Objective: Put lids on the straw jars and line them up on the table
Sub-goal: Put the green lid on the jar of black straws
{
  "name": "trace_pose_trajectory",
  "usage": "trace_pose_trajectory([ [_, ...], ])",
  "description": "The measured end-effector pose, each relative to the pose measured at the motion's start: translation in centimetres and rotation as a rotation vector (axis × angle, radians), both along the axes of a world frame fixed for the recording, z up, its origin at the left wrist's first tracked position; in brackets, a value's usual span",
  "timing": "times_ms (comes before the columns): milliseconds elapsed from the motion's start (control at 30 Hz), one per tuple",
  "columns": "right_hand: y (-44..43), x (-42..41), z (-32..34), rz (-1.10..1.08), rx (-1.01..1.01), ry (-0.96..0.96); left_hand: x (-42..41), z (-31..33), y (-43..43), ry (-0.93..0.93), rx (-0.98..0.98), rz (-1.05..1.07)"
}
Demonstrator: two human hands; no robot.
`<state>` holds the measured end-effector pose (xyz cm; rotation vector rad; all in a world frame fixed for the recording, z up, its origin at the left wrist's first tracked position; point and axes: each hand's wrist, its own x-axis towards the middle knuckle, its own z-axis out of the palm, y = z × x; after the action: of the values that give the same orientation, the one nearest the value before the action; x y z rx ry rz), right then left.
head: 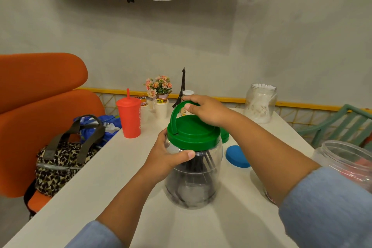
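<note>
A clear plastic jar (193, 183) holding black straws stands in the middle of the white table (100, 197). A green lid (194, 137) with an upright handle sits on its mouth. My left hand (167, 157) wraps around the jar's neck just under the lid. My right hand (205, 110) rests on top of the lid and grips the handle. A loose blue lid (236, 157) lies flat to the right of the jar. Another green lid (225, 137) peeks out behind it. An open jar of white straws (260, 104) stands at the back right. A second open jar (346, 163) with red contents is near my right arm.
A red tumbler with a straw (129, 119), paper cups (161, 107), a flower pot (159, 86) and a small tower model (182, 86) stand at the table's far end. A leopard-print bag (58, 165) sits on an orange chair (40, 96) at the left. A green chair (342, 125) is at the right.
</note>
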<state>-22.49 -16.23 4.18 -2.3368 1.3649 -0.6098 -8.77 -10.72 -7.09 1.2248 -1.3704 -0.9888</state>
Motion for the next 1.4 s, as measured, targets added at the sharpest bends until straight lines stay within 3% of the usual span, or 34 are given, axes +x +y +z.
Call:
trace_pose_trajectory([
  [200,0.3,0.2,-0.6,0.050,0.132,0.126,0.1,-0.1,0.1,-0.009,-0.001,-0.002],
  [400,1.0,-0.6,-0.2,0.130,0.238,0.077,0.1,-0.1,0.1,0.010,-0.026,-0.010],
  [600,1.6,-1.9,-0.8,0.186,0.135,0.381,0.2,-0.4,0.0,0.015,-0.039,-0.009],
  [800,2.4,-1.1,-2.4,0.056,-0.012,0.351,0.0,-0.4,0.0,0.026,-0.055,-0.014],
  [1100,2.5,-1.0,-2.8,-0.001,-0.031,0.310,-0.3,-0.3,0.1,0.073,-0.064,-0.009],
  [1200,2.8,-1.4,-3.2,-0.031,-0.046,0.184,-0.1,-0.4,0.0,0.058,-0.056,-0.021],
  [1400,5.1,-2.5,-7.3,-0.145,0.099,-0.505,1.1,-0.5,0.7,0.013,-0.054,-0.037],
])
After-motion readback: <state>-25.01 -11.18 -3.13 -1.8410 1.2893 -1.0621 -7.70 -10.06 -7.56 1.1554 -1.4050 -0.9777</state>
